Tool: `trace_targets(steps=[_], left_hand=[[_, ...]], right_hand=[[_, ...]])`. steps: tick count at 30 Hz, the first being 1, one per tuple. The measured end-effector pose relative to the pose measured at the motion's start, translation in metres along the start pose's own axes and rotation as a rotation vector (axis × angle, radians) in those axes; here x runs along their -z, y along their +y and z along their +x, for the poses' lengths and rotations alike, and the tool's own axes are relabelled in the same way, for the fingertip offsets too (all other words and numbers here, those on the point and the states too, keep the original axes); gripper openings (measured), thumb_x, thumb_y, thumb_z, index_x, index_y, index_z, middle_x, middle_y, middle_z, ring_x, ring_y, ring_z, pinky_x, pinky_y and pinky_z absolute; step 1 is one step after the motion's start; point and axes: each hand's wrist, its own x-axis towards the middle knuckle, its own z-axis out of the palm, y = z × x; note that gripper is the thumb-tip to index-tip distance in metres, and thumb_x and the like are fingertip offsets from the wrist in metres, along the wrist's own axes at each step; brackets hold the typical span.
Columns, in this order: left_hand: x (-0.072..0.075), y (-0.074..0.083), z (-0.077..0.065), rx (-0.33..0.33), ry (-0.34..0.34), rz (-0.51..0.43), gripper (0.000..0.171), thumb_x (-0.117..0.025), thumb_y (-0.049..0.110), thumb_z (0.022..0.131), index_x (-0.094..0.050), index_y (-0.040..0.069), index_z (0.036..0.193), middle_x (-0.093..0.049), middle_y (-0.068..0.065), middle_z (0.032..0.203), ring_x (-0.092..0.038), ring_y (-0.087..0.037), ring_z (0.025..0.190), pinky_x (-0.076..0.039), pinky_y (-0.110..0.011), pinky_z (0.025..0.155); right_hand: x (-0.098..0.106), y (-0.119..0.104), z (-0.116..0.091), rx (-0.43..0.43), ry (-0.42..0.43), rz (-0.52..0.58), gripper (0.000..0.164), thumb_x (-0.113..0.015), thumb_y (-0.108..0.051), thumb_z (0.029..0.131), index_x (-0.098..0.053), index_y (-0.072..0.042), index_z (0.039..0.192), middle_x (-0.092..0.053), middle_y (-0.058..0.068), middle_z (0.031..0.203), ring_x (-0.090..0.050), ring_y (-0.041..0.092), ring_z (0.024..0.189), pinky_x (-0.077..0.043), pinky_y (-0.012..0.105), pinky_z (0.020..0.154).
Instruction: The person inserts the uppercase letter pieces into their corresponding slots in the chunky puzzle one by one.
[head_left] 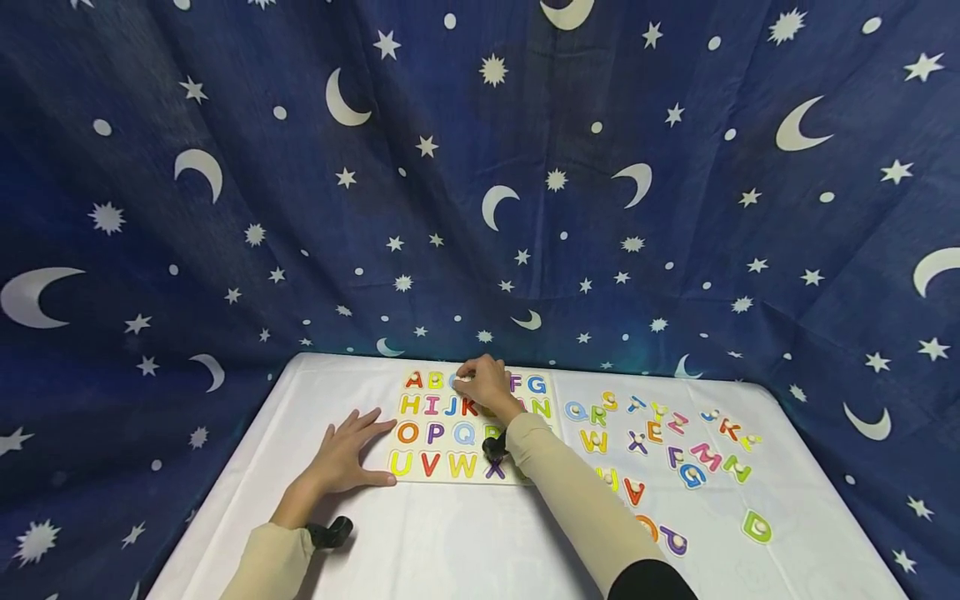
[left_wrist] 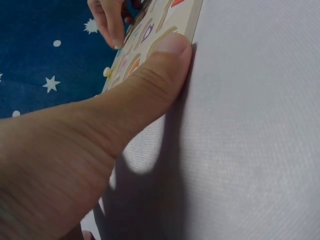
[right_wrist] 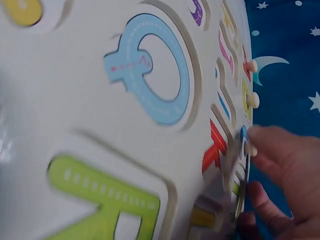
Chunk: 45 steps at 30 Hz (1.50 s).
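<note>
A wooden alphabet puzzle board lies on the table, its recesses printed with coloured letters. At its top row, my right hand pinches the pale knob of the blue letter C piece, which sits at its place in that row. Pieces A and B, with their knobs, sit just left of it. My left hand lies spread at the board's left side, and its thumb touches the lower left edge. The right hand and forearm hide part of the board.
Loose knobbed letter pieces are scattered right of the board, among them a green D, a purple P and a red A. The white cloth-covered table ends at a dark blue curtain with moons and stars.
</note>
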Motion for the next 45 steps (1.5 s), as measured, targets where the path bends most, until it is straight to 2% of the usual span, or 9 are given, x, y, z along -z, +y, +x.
trace_targets(steps=[3,9,13,17,22,30,32,38,45], left_hand=[[-0.001,0.002,0.0,0.003,-0.007,-0.002,0.098,-0.093,0.057,0.063,-0.058,0.019,0.146,-0.041,-0.019,0.16,-0.023,-0.05,0.151,-0.009,-0.079,0.115],[-0.003,0.004,0.0,0.004,-0.012,-0.006,0.098,-0.093,0.057,0.063,-0.059,0.019,0.146,-0.04,-0.019,0.16,-0.022,-0.05,0.151,-0.008,-0.078,0.115],[-0.004,0.003,0.0,-0.001,-0.002,-0.003,0.098,-0.093,0.056,0.062,-0.059,0.018,0.146,-0.041,-0.02,0.16,-0.022,-0.051,0.151,-0.009,-0.079,0.115],[-0.004,0.003,0.0,-0.007,0.003,-0.001,0.099,-0.094,0.056,0.063,-0.058,0.017,0.146,-0.041,-0.021,0.159,-0.022,-0.052,0.15,-0.009,-0.08,0.114],[-0.004,0.004,0.0,-0.002,0.006,0.003,0.099,-0.094,0.055,0.062,-0.059,0.017,0.146,-0.042,-0.022,0.159,-0.023,-0.052,0.15,-0.009,-0.08,0.114],[-0.005,0.001,0.001,-0.007,0.017,-0.003,0.101,-0.094,0.057,0.06,-0.059,0.017,0.145,-0.042,-0.022,0.158,-0.023,-0.053,0.15,-0.009,-0.08,0.113],[-0.006,0.001,0.0,-0.005,0.012,-0.005,0.101,-0.094,0.057,0.06,-0.059,0.017,0.146,-0.042,-0.022,0.158,-0.023,-0.053,0.15,-0.009,-0.08,0.113],[-0.006,-0.001,0.003,-0.011,0.004,-0.005,0.1,-0.093,0.058,0.062,-0.058,0.018,0.147,-0.041,-0.021,0.159,-0.022,-0.052,0.15,-0.008,-0.08,0.114],[-0.005,-0.001,0.002,-0.017,-0.002,-0.017,0.101,-0.093,0.058,0.062,-0.058,0.016,0.147,-0.04,-0.022,0.159,-0.021,-0.053,0.15,-0.007,-0.081,0.113]], right_hand=[[0.008,0.005,-0.004,0.062,-0.025,0.076,0.024,-0.082,-0.024,0.089,-0.079,-0.014,0.11,-0.067,0.005,0.108,-0.055,0.025,0.103,-0.044,0.047,0.094],[0.042,0.019,-0.019,0.19,-0.096,0.21,0.037,-0.081,-0.018,0.091,-0.071,-0.008,0.125,-0.066,0.015,0.116,-0.063,0.026,0.087,-0.055,0.037,0.079],[0.076,0.035,-0.038,0.212,-0.106,0.234,0.04,-0.081,-0.018,0.09,-0.07,-0.011,0.128,-0.069,0.016,0.119,-0.065,0.033,0.095,-0.056,0.04,0.082],[0.113,0.061,-0.062,0.209,-0.068,0.219,0.039,-0.081,-0.021,0.09,-0.07,-0.014,0.127,-0.071,0.015,0.12,-0.066,0.036,0.103,-0.056,0.046,0.088],[0.163,0.097,-0.098,0.183,0.034,0.144,0.042,-0.082,-0.028,0.09,-0.07,-0.015,0.128,-0.071,0.011,0.118,-0.066,0.03,0.101,-0.055,0.042,0.084],[0.228,0.158,-0.165,0.139,0.193,-0.002,0.041,-0.081,-0.021,0.091,-0.069,-0.008,0.127,-0.073,0.012,0.113,-0.067,0.034,0.099,-0.057,0.035,0.076],[0.239,0.174,-0.184,0.114,0.221,-0.039,0.04,-0.082,-0.021,0.09,-0.07,-0.008,0.126,-0.074,0.012,0.112,-0.067,0.029,0.098,-0.057,0.031,0.075],[0.26,0.226,-0.236,0.006,0.277,-0.079,0.04,-0.083,-0.024,0.089,-0.072,-0.008,0.123,-0.074,0.014,0.113,-0.063,-0.001,0.094,-0.052,0.015,0.071],[0.268,0.264,-0.279,-0.134,0.218,-0.113,0.041,-0.085,-0.03,0.087,-0.073,-0.008,0.119,-0.074,0.013,0.114,-0.051,-0.021,0.095,-0.047,0.006,0.072]])
